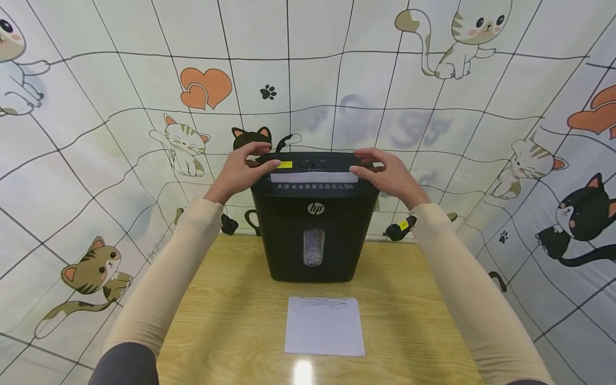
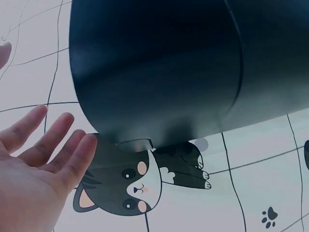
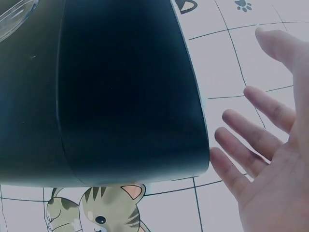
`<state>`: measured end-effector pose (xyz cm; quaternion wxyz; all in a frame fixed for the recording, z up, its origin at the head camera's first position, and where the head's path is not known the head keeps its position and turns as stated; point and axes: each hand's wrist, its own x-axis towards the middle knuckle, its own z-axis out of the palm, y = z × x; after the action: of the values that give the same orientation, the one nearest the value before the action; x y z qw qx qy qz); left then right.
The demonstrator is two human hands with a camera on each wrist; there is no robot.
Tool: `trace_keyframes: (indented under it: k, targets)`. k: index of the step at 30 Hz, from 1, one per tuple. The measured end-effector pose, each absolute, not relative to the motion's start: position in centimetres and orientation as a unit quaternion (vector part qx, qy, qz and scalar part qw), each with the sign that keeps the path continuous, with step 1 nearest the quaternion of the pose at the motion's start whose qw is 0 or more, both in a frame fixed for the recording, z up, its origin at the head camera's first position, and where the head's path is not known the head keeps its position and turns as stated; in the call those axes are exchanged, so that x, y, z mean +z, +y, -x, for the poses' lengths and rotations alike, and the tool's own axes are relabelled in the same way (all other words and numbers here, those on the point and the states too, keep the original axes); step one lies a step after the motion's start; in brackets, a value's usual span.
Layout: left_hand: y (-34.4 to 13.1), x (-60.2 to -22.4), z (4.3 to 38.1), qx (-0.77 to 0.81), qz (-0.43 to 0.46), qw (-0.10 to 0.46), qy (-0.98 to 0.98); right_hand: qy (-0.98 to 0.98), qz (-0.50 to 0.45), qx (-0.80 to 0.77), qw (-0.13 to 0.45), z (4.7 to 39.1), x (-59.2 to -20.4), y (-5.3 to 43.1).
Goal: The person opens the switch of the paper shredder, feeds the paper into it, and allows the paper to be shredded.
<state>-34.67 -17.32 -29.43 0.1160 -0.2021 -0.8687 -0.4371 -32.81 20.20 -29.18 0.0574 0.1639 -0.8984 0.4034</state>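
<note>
A black HP paper shredder (image 1: 284, 235) stands upright on the table, with a white sheet (image 1: 314, 177) showing as a strip along its top slot. At the top left corner is my left hand (image 1: 238, 170), its thumb near the yellow label (image 1: 285, 164). My right hand (image 1: 392, 174) is at the opposite corner, thumb tip by the strip's right end. Both wrist views show spread, relaxed fingers beside the shredder's dark side, with nothing gripped. Closer to me lies a white paper (image 1: 324, 329) with handwriting along its far edge. Shreds (image 1: 314, 247) show behind the shredder's front window.
The wooden table (image 1: 231, 310) reaches back to a curtain (image 1: 317, 80) printed with cats and grid lines. Behind the shredder on the right lies a black plug (image 1: 400, 229) with a yellow tag. Another black piece (image 1: 229, 224) is at the left.
</note>
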Motion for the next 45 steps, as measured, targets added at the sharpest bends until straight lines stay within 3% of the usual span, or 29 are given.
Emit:
trace_keyframes:
  k: [16, 29, 45]
  targets:
    - [-18.7, -32.7, 32.3, -0.378, 0.204, 0.155, -0.89, -0.922, -0.149, 0.353, 0.056, 30.3, -31.8, 22.3]
    - [-20.4, -39.0, 30.2, -0.393, 0.168, 0.156, -0.891, -0.927, -0.141, 0.342, 0.061, 28.2, -36.0, 23.8]
    - [-20.1, -47.7, 27.7, -0.385, 0.127, 0.112, -0.907, -0.929, -0.114, 0.348, 0.049, 26.2, -42.6, 24.8]
